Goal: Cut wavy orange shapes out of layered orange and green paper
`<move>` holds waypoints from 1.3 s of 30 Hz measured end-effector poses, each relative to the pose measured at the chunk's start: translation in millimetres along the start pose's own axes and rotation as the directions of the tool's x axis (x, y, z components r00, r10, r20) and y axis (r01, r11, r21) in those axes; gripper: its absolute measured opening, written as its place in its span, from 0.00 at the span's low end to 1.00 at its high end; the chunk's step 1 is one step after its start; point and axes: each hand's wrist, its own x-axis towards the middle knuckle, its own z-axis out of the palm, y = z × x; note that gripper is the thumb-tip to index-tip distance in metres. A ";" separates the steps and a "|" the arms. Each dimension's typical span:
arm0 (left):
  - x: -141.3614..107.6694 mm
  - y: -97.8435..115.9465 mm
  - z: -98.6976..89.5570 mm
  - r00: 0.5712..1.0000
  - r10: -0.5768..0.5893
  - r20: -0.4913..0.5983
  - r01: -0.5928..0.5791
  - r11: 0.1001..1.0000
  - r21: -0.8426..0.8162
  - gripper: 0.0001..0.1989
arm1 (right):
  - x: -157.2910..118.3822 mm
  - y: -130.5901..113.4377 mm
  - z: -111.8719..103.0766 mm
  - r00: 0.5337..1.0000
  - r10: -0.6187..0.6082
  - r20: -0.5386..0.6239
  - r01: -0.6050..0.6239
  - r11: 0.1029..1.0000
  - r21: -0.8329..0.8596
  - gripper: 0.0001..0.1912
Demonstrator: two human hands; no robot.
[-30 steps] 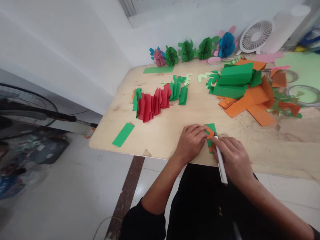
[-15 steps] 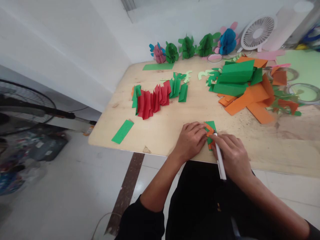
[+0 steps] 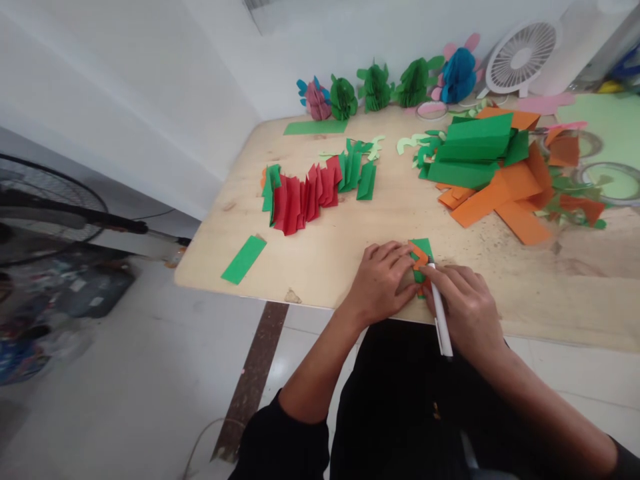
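Observation:
Near the table's front edge lies a green paper strip [image 3: 421,245] with an orange paper cutout [image 3: 419,256] on top. My left hand [image 3: 385,277] rests flat over their left side, its fingertips pressing on the orange piece. In my right hand [image 3: 465,303] is a white marker [image 3: 438,313], gripped between thumb and fingers. The marker's dark tip meets the right edge of the orange cutout. The lower part of both papers is partly hidden by my hands.
Folded red paper strips [image 3: 293,203] stand left of centre, and a loose green strip [image 3: 244,259] lies at front left. Green folded papers [image 3: 473,150] and orange papers [image 3: 523,190] are piled at right. Paper figures [image 3: 376,87] and a white fan [image 3: 523,59] line the wall.
The view has shifted slightly. Both hands and the marker stay in nearly the same place over the papers, with the left thumb moved a little.

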 end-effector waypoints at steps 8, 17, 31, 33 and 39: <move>0.3 -1.4 -0.5 1.000 -0.002 0.002 0.002 1.000 -0.018 0.14 | 0.4 1.0 0.6 1.000 0.010 -0.002 -0.010 1.000 0.023 0.15; -0.2 -2.7 0.4 1.000 0.002 0.006 -0.001 1.000 -0.015 0.15 | -0.4 2.2 1.2 1.000 0.021 -0.012 -0.021 0.999 0.049 0.17; -1.6 -1.7 0.6 1.000 0.006 0.008 -0.006 1.000 -0.010 0.14 | -0.7 1.1 0.7 1.000 0.007 -0.012 -0.007 0.999 0.032 0.19; -1.9 -1.4 0.3 1.000 0.015 0.003 -0.015 1.000 -0.005 0.14 | -1.0 1.4 0.7 1.000 0.007 -0.010 -0.007 0.999 0.037 0.19; -3.2 -1.8 0.8 0.999 0.039 -0.026 -0.039 0.999 0.009 0.14 | -3.0 2.9 2.6 1.000 -0.007 -0.006 0.007 0.999 0.034 0.16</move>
